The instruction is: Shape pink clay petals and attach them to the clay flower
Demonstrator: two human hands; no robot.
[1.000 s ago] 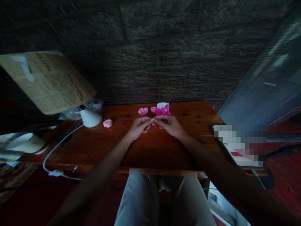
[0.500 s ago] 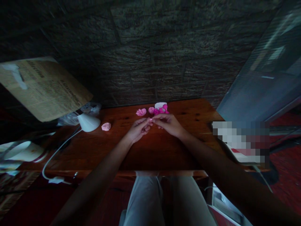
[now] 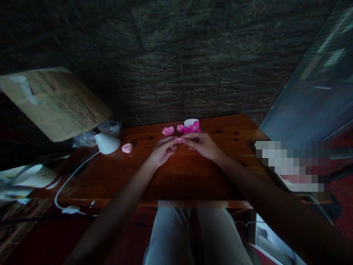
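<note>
My left hand [image 3: 164,150] and my right hand [image 3: 200,144] meet over the wooden table, fingertips pinched on a small pink piece [image 3: 180,139], which looks like paper or a petal. Just beyond them lies a fan-shaped pink paper flower [image 3: 168,131]. A smaller round pink flower [image 3: 180,129] sits beside it, followed by a cluster of bright magenta pieces [image 3: 191,127] in front of a white item [image 3: 191,122]. Off to the left rests a crumpled pale pink flower [image 3: 127,148]. My fingers hide part of what they hold.
A lamp with a white base [image 3: 108,143] and a newsprint-patterned shade [image 3: 55,103] stands on the left of the wooden table [image 3: 116,173]. Its white cable [image 3: 59,191] hangs over the front edge. A white cup [image 3: 37,176] lies far left. A stone-patterned wall [image 3: 165,66] rises behind.
The whole view has shifted slightly, so things appear a little farther right. Between my fingertips the pink piece now shows as a wider strip, and both hands keep their pinch.
</note>
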